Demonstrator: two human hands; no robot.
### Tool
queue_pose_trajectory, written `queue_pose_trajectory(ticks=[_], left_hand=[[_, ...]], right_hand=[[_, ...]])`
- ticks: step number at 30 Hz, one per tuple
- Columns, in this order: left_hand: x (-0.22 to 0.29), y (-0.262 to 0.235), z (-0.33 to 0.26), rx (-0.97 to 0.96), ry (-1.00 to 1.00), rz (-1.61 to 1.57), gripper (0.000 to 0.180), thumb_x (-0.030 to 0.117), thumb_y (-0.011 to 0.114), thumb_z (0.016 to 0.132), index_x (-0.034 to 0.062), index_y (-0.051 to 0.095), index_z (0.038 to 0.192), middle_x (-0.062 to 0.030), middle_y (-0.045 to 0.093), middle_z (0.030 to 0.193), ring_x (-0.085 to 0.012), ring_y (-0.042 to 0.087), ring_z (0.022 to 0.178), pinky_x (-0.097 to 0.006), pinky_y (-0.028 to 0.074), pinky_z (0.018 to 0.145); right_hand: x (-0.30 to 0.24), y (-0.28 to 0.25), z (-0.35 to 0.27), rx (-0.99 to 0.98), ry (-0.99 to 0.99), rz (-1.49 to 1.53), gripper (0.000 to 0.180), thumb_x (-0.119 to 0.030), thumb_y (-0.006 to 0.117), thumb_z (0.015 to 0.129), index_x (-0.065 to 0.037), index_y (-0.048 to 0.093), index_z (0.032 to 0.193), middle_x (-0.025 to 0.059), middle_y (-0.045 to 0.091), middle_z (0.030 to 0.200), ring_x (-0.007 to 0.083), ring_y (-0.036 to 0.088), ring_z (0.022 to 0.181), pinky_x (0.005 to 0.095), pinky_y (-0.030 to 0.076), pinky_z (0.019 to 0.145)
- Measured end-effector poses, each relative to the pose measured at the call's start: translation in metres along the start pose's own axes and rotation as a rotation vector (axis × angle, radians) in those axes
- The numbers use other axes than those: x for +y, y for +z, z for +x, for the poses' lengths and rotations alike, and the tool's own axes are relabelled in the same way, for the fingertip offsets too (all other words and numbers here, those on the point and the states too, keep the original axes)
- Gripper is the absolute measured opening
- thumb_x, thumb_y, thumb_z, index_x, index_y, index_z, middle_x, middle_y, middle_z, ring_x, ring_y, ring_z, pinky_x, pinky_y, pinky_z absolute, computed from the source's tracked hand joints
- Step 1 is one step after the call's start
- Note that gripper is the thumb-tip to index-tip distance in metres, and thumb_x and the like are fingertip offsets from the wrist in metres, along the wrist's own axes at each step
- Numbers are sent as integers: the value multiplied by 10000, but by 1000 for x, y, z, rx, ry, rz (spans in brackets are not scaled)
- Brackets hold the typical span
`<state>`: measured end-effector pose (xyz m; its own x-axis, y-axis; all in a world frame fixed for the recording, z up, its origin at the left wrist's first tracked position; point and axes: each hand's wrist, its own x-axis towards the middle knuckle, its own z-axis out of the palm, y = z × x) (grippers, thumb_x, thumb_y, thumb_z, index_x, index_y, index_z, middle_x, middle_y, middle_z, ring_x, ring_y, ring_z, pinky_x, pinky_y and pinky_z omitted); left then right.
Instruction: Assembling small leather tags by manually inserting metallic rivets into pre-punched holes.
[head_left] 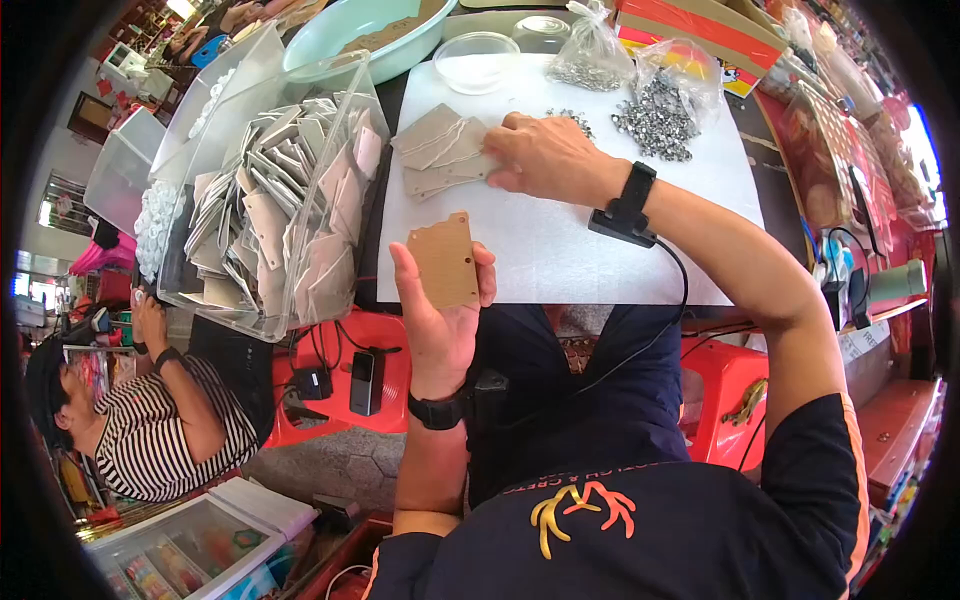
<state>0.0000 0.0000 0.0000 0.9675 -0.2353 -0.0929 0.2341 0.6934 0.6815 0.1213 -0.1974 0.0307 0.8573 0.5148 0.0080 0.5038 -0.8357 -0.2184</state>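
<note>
A tan card (pixel 444 262) with small punched holes and an uneven top edge stands upright in my left hand (pixel 436 330). My thumb is on its left side and my fingers are round its right side. Further up, my right hand (pixel 555 158) reaches across the white mat (pixel 570 255), its bent fingers and thumb closed at the right edge of a grey card on a small pile of grey cards (pixel 430 150). Thin pale cords or edges cross that pile. Small metal pieces (pixel 570 122) lie just beyond my right hand.
A clear bin (pixel 280 320) full of cards stands at the left, near a pale green basin (pixel 385 65). Metal pieces (pixel 655 125), a plastic bag (pixel 592 55) and a round clear dish (pixel 476 62) occupy the mat's far side. A person in stripes (pixel 170 430) sits at left.
</note>
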Motion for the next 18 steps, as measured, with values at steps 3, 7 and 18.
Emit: queue_pose_trajectory(ticks=[3, 7, 18], left_hand=[[1, 2, -1, 16, 6, 8, 695, 633, 390, 961, 27, 525, 1273, -68, 630, 891, -165, 561, 781, -261, 432, 688], [0, -1, 1, 10, 7, 6, 691, 631, 392, 962, 27, 531, 1267, -64, 633, 897, -165, 569, 790, -262, 435, 691], [-5, -7, 7, -135, 63, -34, 617, 552, 378, 1000, 18, 517, 1277, -89, 644, 962, -193, 598, 832, -286, 457, 732]], right_hand=[[-6, 0, -8, 78, 10, 93, 561, -277, 746, 772, -92, 532, 1256, 149, 541, 1158, 334, 633, 915, 401, 511, 784], [-6, 6, -20, 264, -46, 218, 478, -158, 709, 773, -57, 539, 1209, 186, 563, 1064, 354, 624, 925, 416, 516, 780], [2, -12, -36, -22, 278, 990, 276, -169, 679, 893, -14, 624, 1115, -21, 567, 743, 68, 545, 664, 224, 483, 587]])
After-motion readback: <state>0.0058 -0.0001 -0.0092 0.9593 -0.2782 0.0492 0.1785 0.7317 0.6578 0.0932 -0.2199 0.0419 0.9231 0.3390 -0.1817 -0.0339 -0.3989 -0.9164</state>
